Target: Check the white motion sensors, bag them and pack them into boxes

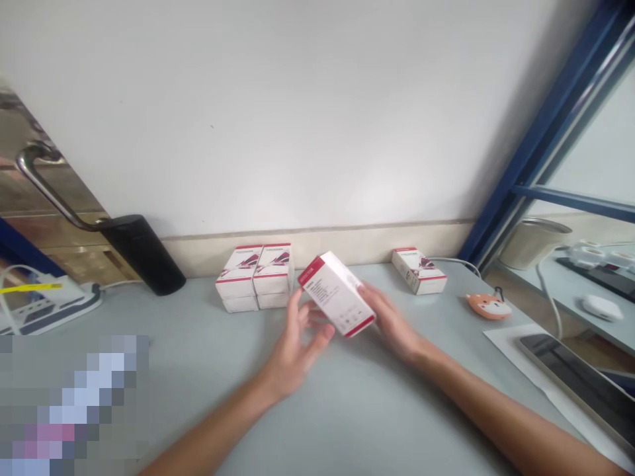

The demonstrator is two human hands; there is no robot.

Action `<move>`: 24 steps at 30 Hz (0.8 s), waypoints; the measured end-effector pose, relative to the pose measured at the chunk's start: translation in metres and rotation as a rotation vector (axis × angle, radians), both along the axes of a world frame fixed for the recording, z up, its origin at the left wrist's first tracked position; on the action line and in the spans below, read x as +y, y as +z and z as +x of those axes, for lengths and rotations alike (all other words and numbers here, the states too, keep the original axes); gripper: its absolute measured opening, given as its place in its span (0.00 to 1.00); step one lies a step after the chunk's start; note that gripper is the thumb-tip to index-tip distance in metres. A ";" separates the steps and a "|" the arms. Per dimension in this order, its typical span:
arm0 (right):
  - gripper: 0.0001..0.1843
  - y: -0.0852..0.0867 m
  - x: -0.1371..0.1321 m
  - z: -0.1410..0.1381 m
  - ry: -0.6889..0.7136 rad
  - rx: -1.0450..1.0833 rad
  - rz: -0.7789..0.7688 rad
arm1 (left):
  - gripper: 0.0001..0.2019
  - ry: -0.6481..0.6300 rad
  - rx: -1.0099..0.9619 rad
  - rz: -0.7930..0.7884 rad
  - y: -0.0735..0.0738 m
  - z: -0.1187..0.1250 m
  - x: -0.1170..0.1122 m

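Note:
A white and red cardboard box (338, 297) is held tilted above the grey table, its printed side facing me. My right hand (389, 317) grips its right side, with some fingers hidden behind it. At the left edge of the box, my left hand (297, 344) has its fingers curled against it and its thumb near the lower edge. Just left of this hand, similar white and red boxes stand together, among them a left box (238, 271) and a right box (272, 268). Another such box (419, 271) lies farther right by the wall.
A black cylinder (143, 254) stands at the back left, near a power strip (74, 307). To the right are an orange animal-face case (489, 306) and a phone (570, 370) on white paper (501, 337). A white wall (297, 119) and a blue frame (520, 145) bound the table.

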State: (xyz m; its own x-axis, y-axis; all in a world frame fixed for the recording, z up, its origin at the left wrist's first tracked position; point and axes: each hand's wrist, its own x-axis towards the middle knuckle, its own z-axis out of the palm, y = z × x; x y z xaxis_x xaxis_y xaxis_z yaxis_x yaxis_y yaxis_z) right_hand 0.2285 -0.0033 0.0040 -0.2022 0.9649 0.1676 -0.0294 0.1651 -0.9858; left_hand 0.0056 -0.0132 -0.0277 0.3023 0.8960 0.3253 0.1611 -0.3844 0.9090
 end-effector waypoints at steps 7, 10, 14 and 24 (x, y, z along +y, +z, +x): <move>0.25 -0.007 -0.022 -0.013 0.127 -0.163 0.228 | 0.41 0.108 0.008 0.226 -0.010 0.004 -0.015; 0.25 -0.006 -0.022 -0.006 0.023 -0.309 0.447 | 0.38 0.104 0.047 0.403 -0.008 0.005 -0.015; 0.33 -0.001 -0.024 -0.001 -0.029 -0.398 0.697 | 0.30 0.073 0.092 0.643 0.004 0.003 -0.014; 0.23 0.009 -0.019 0.012 -0.029 -0.612 0.823 | 0.22 0.056 0.222 0.523 0.009 0.001 -0.017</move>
State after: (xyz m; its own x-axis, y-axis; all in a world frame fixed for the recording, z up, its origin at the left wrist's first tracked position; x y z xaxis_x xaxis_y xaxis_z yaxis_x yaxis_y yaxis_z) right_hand 0.2410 -0.0224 0.0131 -0.4542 0.6033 0.6556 0.4550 0.7897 -0.4114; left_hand 0.0067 -0.0306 -0.0184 0.3709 0.6489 0.6643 0.3591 -0.7599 0.5418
